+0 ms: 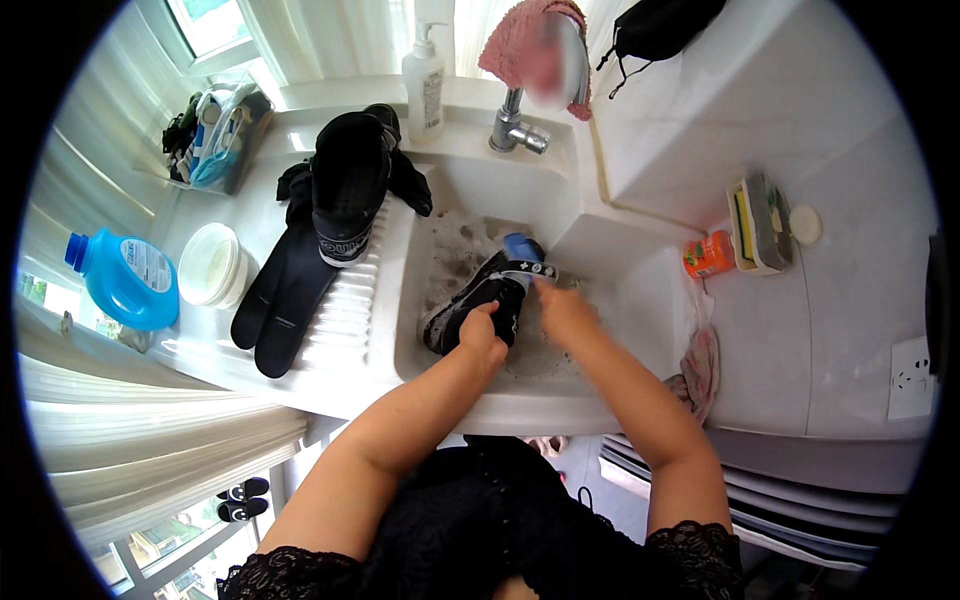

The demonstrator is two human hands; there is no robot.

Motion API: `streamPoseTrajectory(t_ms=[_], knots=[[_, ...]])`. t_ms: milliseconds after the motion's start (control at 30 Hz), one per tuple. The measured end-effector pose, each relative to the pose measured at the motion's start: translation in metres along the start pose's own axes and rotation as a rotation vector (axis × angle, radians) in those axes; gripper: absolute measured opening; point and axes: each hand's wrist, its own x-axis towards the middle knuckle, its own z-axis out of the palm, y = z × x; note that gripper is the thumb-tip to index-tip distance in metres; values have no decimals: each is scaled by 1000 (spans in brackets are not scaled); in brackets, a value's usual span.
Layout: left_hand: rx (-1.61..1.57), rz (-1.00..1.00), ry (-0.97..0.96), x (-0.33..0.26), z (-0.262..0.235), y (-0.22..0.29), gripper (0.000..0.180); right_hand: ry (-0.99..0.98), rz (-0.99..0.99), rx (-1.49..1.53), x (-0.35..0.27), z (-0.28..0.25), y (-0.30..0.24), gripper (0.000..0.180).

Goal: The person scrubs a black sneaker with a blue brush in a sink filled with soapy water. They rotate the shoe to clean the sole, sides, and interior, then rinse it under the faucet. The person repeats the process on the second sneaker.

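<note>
Low in the white sink (pixel 640 300), a wet black shoe (pixel 440 325) lies tilted in cloudy, sudsy water. My left hand (pixel 483 335) is closed on the shoe's near side, thumb on top. In my right hand (pixel 566 312) is a brush with a blue head (pixel 521 247), pressed against the shoe's far end. My fingers partly hide the brush handle. Another black shoe (pixel 348 190) stands on the ribbed drainboard to the left, over dark cloth or laces. Two black insoles (pixel 285 300) lie beside it.
At left are a blue detergent jug (pixel 135 280), a white tub (pixel 212 265) and a clear bin (pixel 225 140). A pump bottle (pixel 425 85) stands behind the sink near the faucet (pixel 515 130), draped with a pink cloth (pixel 525 45). An orange can (pixel 708 255) and sponge holder (pixel 762 225) sit right.
</note>
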Motion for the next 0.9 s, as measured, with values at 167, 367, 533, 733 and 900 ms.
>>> streamPoseTrajectory(t_ms=[167, 367, 533, 733, 900], knots=[[-7, -4, -43, 3, -3, 8, 32, -178, -67, -114, -30, -12, -33, 49], [-95, -33, 23, -19, -3, 23, 29, -94, 97, -37, -48, 13, 36, 44], [-148, 9, -12, -9, -16, 54, 21, -214, 77, 179, -25, 58, 69, 45], [-61, -17, -52, -29, -17, 77, 22, 148, -172, 488, -40, -17, 5, 44], [69, -68, -78, -27, -13, 69, 28, 152, -130, 438, -12, 20, -11, 46]])
